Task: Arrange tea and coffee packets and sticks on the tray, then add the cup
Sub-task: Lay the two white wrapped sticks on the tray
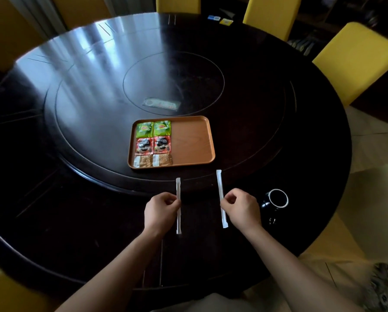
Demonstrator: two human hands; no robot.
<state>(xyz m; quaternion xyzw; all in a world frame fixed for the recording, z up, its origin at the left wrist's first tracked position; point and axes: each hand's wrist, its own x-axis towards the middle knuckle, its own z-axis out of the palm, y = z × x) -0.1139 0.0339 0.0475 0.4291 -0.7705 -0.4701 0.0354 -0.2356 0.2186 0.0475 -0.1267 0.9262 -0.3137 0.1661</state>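
An orange tray (190, 140) lies on the dark round table. Its left half holds two green tea packets (153, 129), two red coffee packets (152, 145) and two brown sugar packets (153, 161), in three rows. The tray's right half is bare. In front of the tray, my left hand (160, 211) pinches a white paper-wrapped stick (178, 188) upright above the table. My right hand (242, 209) pinches a second white stick (220, 183) the same way. A black cup (275, 200) with a white rim lies to the right of my right hand.
The round table (76, 109) has an inlaid centre disc with a clear plastic packet (161, 105) on it, just behind the tray. Yellow chairs (355, 57) stand around the far and right sides. Small blue and yellow items (220, 19) lie at the far edge.
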